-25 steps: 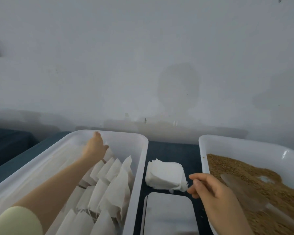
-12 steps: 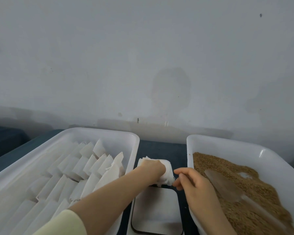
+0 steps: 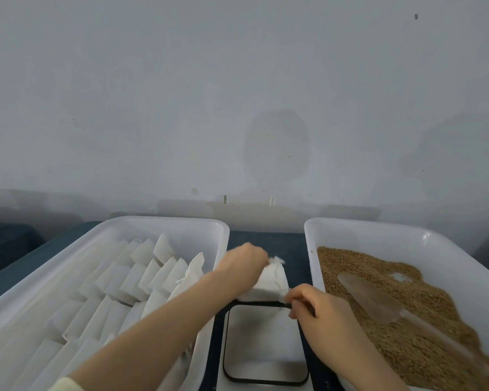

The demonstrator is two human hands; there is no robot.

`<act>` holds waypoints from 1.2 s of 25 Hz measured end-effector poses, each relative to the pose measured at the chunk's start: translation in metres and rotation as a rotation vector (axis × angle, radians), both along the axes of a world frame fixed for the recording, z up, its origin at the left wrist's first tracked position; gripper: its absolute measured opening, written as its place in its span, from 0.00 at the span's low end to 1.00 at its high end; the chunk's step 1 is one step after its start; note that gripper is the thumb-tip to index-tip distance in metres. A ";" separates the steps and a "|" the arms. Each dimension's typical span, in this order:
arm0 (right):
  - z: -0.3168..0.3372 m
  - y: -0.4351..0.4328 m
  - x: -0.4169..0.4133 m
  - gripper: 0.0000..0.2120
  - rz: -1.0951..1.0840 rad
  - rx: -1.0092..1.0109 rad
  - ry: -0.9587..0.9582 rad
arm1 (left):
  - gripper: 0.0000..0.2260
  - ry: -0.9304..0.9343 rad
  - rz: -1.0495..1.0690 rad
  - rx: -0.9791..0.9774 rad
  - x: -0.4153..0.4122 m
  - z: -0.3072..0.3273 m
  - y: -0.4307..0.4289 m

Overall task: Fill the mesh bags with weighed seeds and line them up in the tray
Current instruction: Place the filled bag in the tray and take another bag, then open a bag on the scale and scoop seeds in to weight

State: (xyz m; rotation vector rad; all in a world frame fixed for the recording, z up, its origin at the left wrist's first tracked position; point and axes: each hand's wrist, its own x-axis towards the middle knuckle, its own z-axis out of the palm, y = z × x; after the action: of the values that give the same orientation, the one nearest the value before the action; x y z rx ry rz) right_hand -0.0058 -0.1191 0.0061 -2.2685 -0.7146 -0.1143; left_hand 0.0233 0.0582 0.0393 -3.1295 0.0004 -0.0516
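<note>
"How many of each?"

"Two trays: the left tray (image 3: 164, 222) and the right tray (image 3: 378, 230) of seeds (image 3: 435, 342). One scoop (image 3: 370, 297), one scale (image 3: 263, 342), one stack of empty bags (image 3: 270, 286). The filled bags (image 3: 141, 275) overlap in rows, so I can't count them."

"How does the stack lie?"

"Between the trays, just beyond the scale, with its long axis running away from me toward the wall."

"Your hands?"

"My left hand (image 3: 242, 263) grips the stack's top, fingers curled over it. My right hand (image 3: 319, 309) is curled, with its fingertips at the stack's near right corner. I can't tell whether they pinch it."

"What changed?"

"A second ago my left hand was among the filled bags, and my right was apart from the stack."
</note>
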 end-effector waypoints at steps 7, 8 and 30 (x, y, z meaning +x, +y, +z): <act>0.042 -0.002 0.028 0.16 0.006 0.207 0.208 | 0.08 -0.277 0.040 -1.329 -0.054 0.006 0.019; 0.044 0.000 0.029 0.16 0.039 0.301 0.266 | 0.06 -0.210 0.017 -1.430 -0.059 0.002 0.017; 0.015 0.005 0.019 0.05 0.108 0.217 -0.021 | 0.06 0.215 -0.047 -1.389 -0.071 -0.001 0.013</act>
State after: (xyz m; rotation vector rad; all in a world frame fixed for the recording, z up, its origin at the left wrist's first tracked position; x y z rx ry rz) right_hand 0.0134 -0.1143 0.0208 -2.0210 -0.7943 -0.1562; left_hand -0.0480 0.0715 0.0385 -4.4880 0.0692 0.5017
